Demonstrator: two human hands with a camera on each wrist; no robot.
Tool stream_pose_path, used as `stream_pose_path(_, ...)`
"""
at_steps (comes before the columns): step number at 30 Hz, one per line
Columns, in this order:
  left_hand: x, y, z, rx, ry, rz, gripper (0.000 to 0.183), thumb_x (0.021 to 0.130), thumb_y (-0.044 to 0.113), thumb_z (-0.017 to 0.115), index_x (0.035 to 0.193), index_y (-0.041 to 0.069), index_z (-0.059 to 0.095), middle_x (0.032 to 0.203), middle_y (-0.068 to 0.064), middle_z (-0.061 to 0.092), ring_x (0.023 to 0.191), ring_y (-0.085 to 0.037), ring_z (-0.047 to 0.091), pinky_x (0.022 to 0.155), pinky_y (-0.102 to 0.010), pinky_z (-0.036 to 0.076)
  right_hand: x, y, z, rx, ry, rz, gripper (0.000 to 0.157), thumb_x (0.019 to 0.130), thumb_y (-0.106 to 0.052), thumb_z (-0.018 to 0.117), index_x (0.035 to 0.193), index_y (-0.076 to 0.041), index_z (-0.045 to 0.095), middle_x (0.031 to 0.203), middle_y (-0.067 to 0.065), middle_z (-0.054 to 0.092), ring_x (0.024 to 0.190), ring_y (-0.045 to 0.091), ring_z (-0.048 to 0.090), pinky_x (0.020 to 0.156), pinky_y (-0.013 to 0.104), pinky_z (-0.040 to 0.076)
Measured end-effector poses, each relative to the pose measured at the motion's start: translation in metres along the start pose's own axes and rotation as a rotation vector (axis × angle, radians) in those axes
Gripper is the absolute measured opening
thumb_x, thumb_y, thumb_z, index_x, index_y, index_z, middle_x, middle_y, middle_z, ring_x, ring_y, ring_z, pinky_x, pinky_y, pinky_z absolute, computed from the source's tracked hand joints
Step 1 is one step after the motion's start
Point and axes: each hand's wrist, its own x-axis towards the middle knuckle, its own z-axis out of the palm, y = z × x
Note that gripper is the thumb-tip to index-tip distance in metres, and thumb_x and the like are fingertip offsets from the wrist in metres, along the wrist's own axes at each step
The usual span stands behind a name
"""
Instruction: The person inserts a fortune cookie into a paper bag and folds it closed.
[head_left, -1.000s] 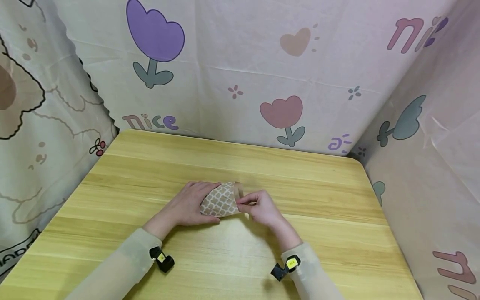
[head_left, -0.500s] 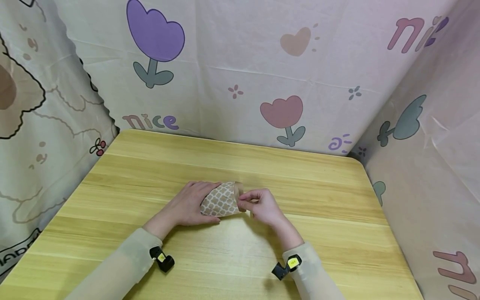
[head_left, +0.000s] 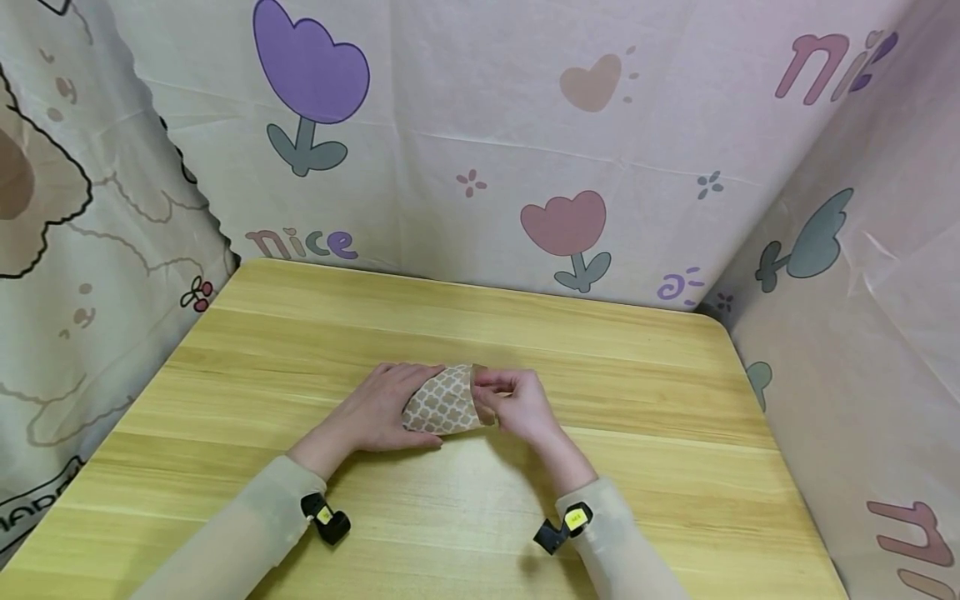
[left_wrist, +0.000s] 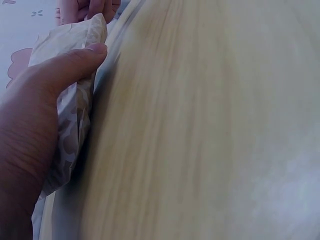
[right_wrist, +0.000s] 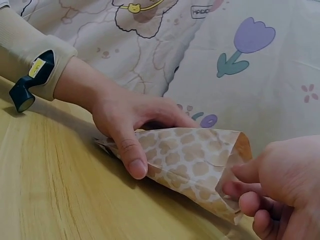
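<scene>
A brown paper bag (head_left: 442, 400) with a white lattice print lies on its side on the wooden table (head_left: 435, 517), its mouth facing right. From the closed end my left hand (head_left: 378, 408) grips it, thumb along the near side and fingers over the far side. At the mouth is my right hand (head_left: 521, 404), its thumb and forefinger reaching just inside the opening. In the right wrist view the bag (right_wrist: 185, 160) gapes around those fingertips (right_wrist: 245, 172), and the other fingers are curled outside. Whether the right fingertips pinch anything is hidden, as are the bag's contents.
Printed cloth (head_left: 450, 100) hangs behind the table and along both sides, close to the table edges. A small black camera (head_left: 327, 521) is strapped on the left sleeve and another camera (head_left: 561, 529) on the right.
My right fingers have moved from the near corner of the bag's mouth up and farther into the opening. The left hand keeps its grip, and the bag has barely shifted.
</scene>
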Motion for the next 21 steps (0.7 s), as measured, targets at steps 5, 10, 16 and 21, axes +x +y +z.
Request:
stream_pose_path(5, 0.001, 0.001, 0.001, -0.009, 0.004, 0.011, 0.110, 0.076, 0.080, 0.078, 0.161, 0.019, 0.045, 0.150, -0.001, 0.058, 0.136, -0.021, 0.053, 0.117, -0.049, 0.036, 0.000, 0.001, 0.003, -0.033, -0.029, -0.012, 0.013, 0.098, -0.004, 0.074, 0.109, -0.001, 0.081, 0.099, 0.008, 0.080, 0.051, 0.012, 0.057, 0.039, 0.024, 0.046)
stream_pose_path(10, 0.001, 0.001, 0.001, -0.013, 0.011, 0.016, 0.109, 0.076, 0.078, 0.079, 0.161, 0.019, 0.045, 0.150, -0.001, 0.059, 0.136, -0.021, 0.053, 0.117, -0.049, 0.036, 0.000, 0.003, 0.003, -0.030, -0.039, -0.022, 0.013, 0.098, -0.002, 0.074, 0.109, 0.000, 0.081, 0.101, 0.009, 0.079, 0.049, 0.013, 0.057, 0.039, 0.024, 0.046)
stream_pose_path(16, 0.001, 0.001, 0.001, -0.011, 0.008, 0.014, 0.110, 0.076, 0.080, 0.078, 0.161, 0.019, 0.045, 0.151, -0.001, 0.058, 0.136, -0.021, 0.053, 0.117, -0.049, 0.035, -0.002, 0.004, -0.003, -0.023, -0.037, -0.022, 0.016, 0.097, -0.008, 0.077, 0.111, -0.003, 0.081, 0.105, 0.009, 0.079, 0.044, 0.012, 0.052, 0.040, 0.024, 0.045)
stream_pose_path(21, 0.001, 0.000, 0.001, -0.004, 0.009, 0.019, 0.110, 0.076, 0.082, 0.075, 0.161, 0.018, 0.045, 0.150, -0.001, 0.058, 0.136, -0.021, 0.053, 0.117, -0.050, 0.036, -0.004, 0.006, -0.009, -0.039, -0.038, -0.038, 0.015, 0.096, -0.010, 0.079, 0.109, -0.003, 0.081, 0.099, 0.008, 0.080, 0.045, 0.012, 0.052, 0.040, 0.023, 0.046)
